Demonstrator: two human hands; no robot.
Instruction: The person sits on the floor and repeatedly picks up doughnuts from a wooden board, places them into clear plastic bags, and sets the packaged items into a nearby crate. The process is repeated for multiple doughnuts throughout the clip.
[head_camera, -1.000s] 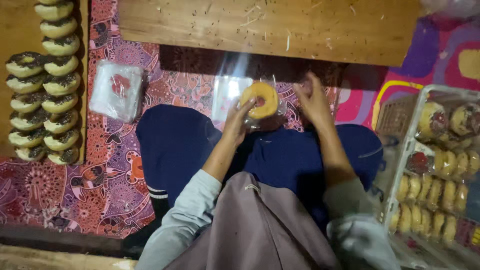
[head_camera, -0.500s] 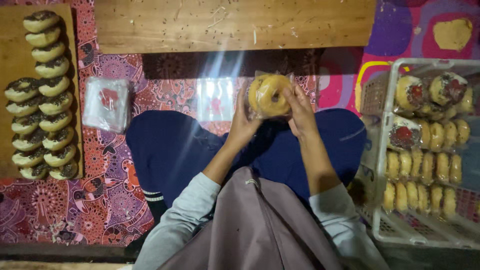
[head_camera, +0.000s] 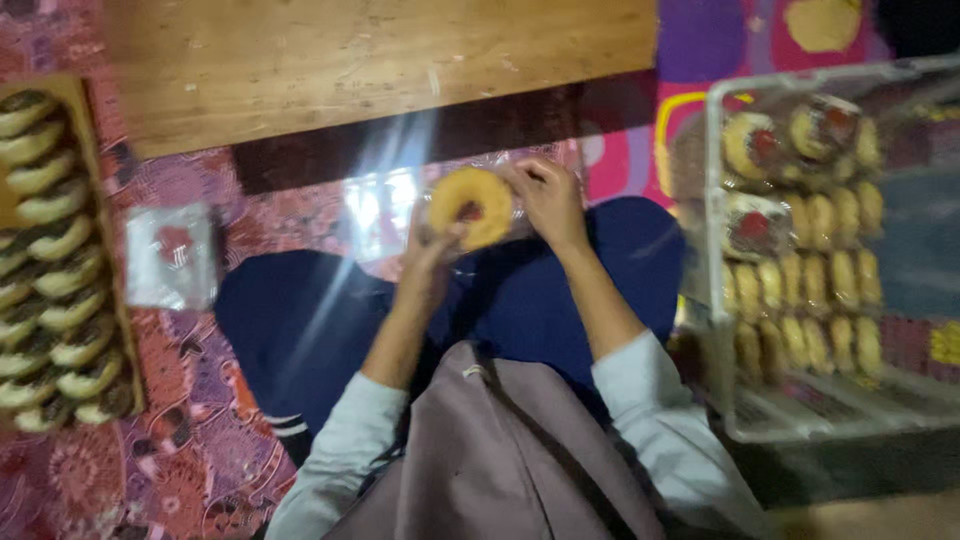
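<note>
— What do the two hands have between them?

— A round golden ring-shaped pastry with a red centre (head_camera: 470, 207), inside a clear crinkly plastic wrapper (head_camera: 505, 180). It sits above the person's lap, over the dark blue trousers (head_camera: 540, 300). The left hand (head_camera: 432, 252) cups it from below and from the side, its fingers clenched on pastry and wrapper together, likely so the thing keeps steady.

— And the right hand?

— The right hand (head_camera: 548, 200) is at the pastry's upper right edge, fingers (head_camera: 528, 176) pinched on the plastic there. It looks like a hold on the wrapper's loose end rather than on the pastry itself, though the blur hides just how they close.

— What lies round about?

— On the person's left, a wooden tray (head_camera: 128, 350) carries two rows of similar pastries with dark tops (head_camera: 50, 240), laid overlapping. Beside it, on the patterned red mat (head_camera: 160, 470), lies a small stack of clear wrappers with a red mark (head_camera: 172, 255). On the right a white wire basket (head_camera: 715, 300) holds wrapped pastries (head_camera: 790, 230), packed close. Ahead stands a low wooden bench (head_camera: 380, 60), nothing on the part in view.
</note>
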